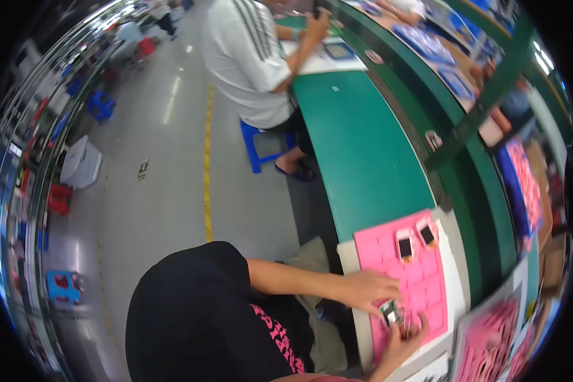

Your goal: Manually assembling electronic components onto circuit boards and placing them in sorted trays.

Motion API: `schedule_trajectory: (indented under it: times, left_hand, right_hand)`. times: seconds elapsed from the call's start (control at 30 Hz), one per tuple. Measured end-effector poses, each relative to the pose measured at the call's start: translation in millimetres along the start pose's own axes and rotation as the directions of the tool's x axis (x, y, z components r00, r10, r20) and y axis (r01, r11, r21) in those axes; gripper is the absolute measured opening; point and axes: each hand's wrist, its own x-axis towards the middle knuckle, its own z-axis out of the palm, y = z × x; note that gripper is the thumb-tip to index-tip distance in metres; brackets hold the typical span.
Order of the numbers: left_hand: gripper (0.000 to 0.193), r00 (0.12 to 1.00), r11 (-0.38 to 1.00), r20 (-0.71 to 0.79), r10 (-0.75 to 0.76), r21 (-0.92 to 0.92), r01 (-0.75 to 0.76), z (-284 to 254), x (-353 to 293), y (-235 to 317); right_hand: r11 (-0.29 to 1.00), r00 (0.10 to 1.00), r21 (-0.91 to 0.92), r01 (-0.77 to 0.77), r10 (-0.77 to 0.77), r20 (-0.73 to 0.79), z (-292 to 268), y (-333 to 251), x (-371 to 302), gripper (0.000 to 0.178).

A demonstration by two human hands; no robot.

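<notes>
My left hand reaches over a pink sectioned tray, its fingers closed at the upper side of a small electronic unit. This unit shows green board and a pale or silvery face. From below, my right hand pinches the same unit between thumb and fingers; its details are blurred. Farther up the tray lie two small pink-framed devices with dark screens, one device to the left and another device to the right.
A green worktop runs ahead, with a green conveyor along its right. A person in a white shirt sits on a blue stool farther up the bench. Pink parts lie in a stack at lower right.
</notes>
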Motion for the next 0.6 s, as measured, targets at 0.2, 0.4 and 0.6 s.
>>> schedule_trajectory:
  times: [0.2, 0.4, 0.6]
  left_hand:
    - [0.058, 0.987, 0.846, 0.018, -0.157, -0.514, 0.144, -32, 10, 12]
    - [0.046, 0.983, 0.931, -0.078, -0.166, -0.341, 0.130, -87, 122, -2]
    - [0.034, 0.983, 0.984, -0.054, -0.174, 0.038, 0.176, -33, 293, -82]
  right_hand:
    - [0.950, 0.860, -0.076, 0.301, -0.305, -0.408, -21, 172, 20, 0.027]
    - [0.955, 0.946, -0.245, 0.165, -0.224, -0.235, -10, 38, -23, 0.012]
    - [0.990, 0.943, -0.141, 0.032, -0.076, -0.324, -19, 42, -43, 0.010]
